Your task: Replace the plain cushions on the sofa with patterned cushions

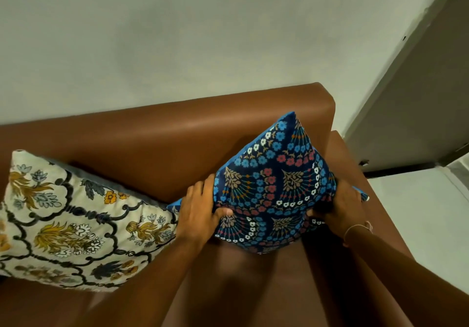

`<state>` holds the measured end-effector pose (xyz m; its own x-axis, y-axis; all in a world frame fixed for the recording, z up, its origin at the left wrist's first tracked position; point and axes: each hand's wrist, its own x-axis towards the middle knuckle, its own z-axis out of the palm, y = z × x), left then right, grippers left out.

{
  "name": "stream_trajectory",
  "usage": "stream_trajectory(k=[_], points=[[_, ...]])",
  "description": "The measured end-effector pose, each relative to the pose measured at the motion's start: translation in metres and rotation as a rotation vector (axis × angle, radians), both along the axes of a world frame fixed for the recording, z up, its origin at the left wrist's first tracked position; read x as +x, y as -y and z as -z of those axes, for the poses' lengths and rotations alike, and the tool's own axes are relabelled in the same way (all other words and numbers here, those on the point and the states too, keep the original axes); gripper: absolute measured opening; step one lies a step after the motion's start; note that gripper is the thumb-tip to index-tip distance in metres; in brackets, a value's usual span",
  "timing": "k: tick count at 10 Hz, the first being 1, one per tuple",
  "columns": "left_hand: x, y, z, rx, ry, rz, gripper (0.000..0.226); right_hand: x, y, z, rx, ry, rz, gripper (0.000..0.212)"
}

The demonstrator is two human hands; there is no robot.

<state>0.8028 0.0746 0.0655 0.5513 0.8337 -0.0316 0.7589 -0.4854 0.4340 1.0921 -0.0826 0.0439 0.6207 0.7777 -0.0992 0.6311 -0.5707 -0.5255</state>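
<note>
A dark blue cushion (274, 184) with a red and light-blue flower pattern stands on one corner at the right end of the brown leather sofa (177, 133), leaning on the backrest. My left hand (200, 210) grips its left side with the thumb pressed into the front. On its right side, my right hand (342, 210) squeezes the fabric. A cream cushion (71, 222) with yellow and grey flowers lies on the seat at the left, its corner touching the blue one. No plain cushion is in view.
The sofa's right armrest (355, 182) runs beside the blue cushion. Behind the sofa is a pale wall (177, 34). A grey door (418, 103) and light floor (418, 212) lie to the right.
</note>
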Motion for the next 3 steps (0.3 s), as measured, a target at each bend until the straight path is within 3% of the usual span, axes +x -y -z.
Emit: stream_trajectory(k=[2, 3], points=[[-0.020, -0.001, -0.017, -0.053, -0.020, 0.062, 0.118, -0.026, 0.017, -0.011, 0.017, 0.036, 0.089, 0.106], [-0.041, 0.007, -0.033, -0.012, -0.061, 0.079, 0.111, -0.052, 0.023, -0.023, 0.066, 0.117, 0.130, 0.102]])
